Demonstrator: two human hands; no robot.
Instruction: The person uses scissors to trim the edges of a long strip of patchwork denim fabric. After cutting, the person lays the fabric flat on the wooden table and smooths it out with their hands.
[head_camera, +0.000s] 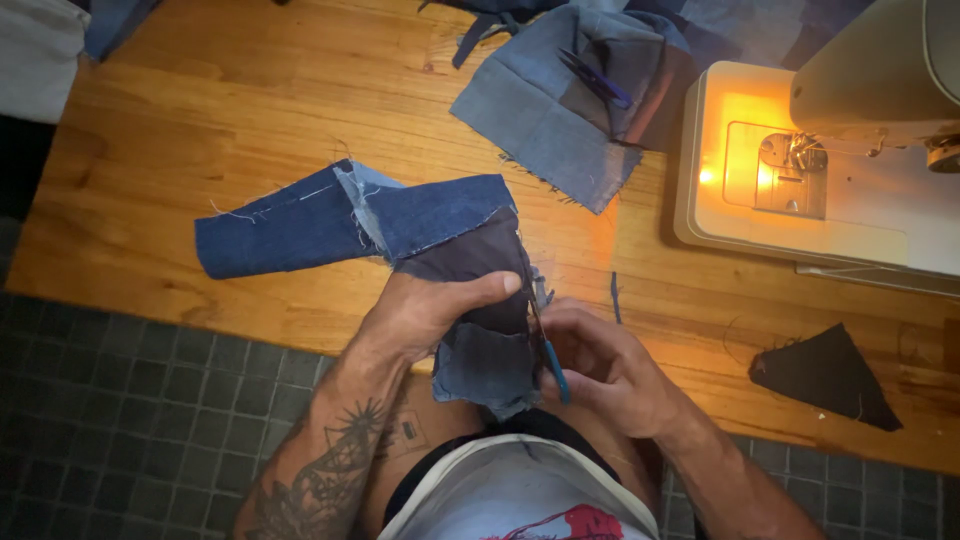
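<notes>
At the near edge of the wooden tabletop (250, 110), the left hand (425, 315) pinched a patchwork denim strip (400, 225), thumb clamped over its dark panel. The right hand (600, 365) had its fingers closed on small blue-handled snips (548, 345) at the strip's edge. The denim looked light, limp and fray-prone, likely best held close to the cut. A sewing machine (830, 150), another denim piece (560, 100) and a dark triangular scrap (825, 375) lay beyond.
</notes>
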